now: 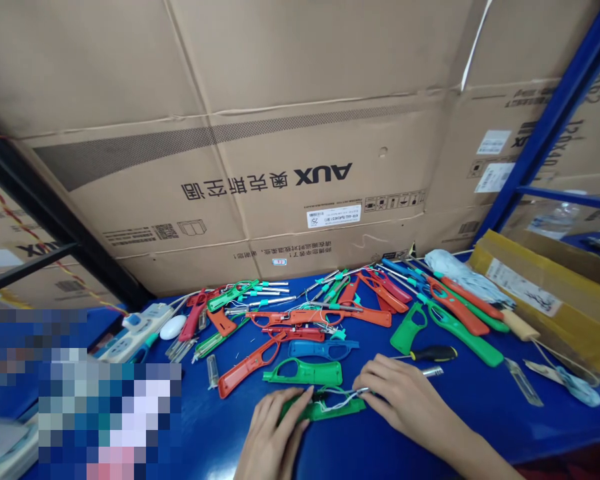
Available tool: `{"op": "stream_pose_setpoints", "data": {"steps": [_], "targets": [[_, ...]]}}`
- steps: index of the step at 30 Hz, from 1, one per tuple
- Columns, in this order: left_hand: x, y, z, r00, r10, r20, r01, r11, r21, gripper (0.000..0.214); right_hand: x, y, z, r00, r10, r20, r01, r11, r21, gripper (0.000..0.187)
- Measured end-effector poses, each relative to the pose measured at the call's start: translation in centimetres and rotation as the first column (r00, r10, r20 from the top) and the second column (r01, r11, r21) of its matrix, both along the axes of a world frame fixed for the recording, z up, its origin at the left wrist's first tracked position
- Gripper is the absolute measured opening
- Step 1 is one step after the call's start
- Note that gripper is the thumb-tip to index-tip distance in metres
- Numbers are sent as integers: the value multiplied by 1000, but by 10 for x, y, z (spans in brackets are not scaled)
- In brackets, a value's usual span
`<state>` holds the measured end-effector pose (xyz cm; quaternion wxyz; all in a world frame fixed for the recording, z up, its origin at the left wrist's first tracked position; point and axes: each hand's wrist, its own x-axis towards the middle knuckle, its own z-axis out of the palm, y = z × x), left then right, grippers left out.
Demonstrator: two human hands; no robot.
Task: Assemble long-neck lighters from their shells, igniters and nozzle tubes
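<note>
My left hand (pixel 273 433) is closed on the near end of a long green plastic lighter housing (pixel 325 409), and my right hand (pixel 405 400) grips its other end, pinching thin white wires (pixel 337 400) against a slim metal tube (pixel 433 372). The housing lies between my hands at the near edge of the blue table (pixel 380 453). Just beyond it are a hollow green plastic shell (pixel 305 372), a black-and-yellow screwdriver (pixel 433 353) and a spread of orange, red, blue and green plastic lighter bodies (pixel 320 320). At the right sits a brown cardboard box with yellow tape (pixel 535 293), its contents hidden, before large printed AUX cartons (pixel 300 200).
</note>
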<state>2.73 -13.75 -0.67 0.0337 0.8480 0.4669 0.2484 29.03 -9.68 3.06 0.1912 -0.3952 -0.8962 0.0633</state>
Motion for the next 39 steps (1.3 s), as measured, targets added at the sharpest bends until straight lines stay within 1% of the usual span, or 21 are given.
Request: {"op": "stream_pose_setpoints", "data": {"steps": [3, 8, 11, 14, 16, 22, 27, 30, 33, 36, 39], "targets": [[1, -1, 1, 1000, 18, 26, -19, 1000, 5, 43, -1, 0, 3, 999, -22, -24, 23, 1000, 5, 13], [2, 0, 4, 999, 20, 38, -21, 1000, 7, 39, 0, 1, 5, 999, -35, -11, 35, 999, -11, 10], [3, 0, 4, 1000, 16, 23, -16, 1000, 22, 37, 0, 1, 3, 999, -34, -6, 34, 999, 27, 13], [4, -1, 5, 1000, 12, -3, -12, 999, 50, 37, -1, 0, 0, 999, -32, 9, 31, 995, 91, 15], [4, -1, 5, 999, 6, -34, -4, 998, 66, 38, -2, -1, -2, 1000, -26, 16, 24, 994, 111, 15], [4, 0, 8, 987, -7, -158, 23, 995, 98, 42, -4, -5, -10, 1000, 16, 14, -17, 995, 96, 15], [6, -1, 5, 986, 2, -164, 10, 997, 74, 42, -6, -6, -11, 1000, 16, 24, -18, 996, 83, 16], [6, -1, 3, 987, -7, -159, 15, 998, 53, 42, -6, -7, -7, 1000, 27, 12, -28, 1000, 14, 15], [5, -1, 4, 992, -16, -124, 23, 998, 57, 39, -5, -7, -1, 1000, -13, 0, 13, 993, -117, 10], [5, 0, 8, 996, -37, -86, 44, 996, 81, 35, -4, -7, 4, 996, -81, -32, 71, 967, -244, 6], [4, 2, 11, 994, -64, -84, 72, 993, 95, 34, -4, -5, 8, 991, -103, -84, 69, 939, -338, 6]]}}
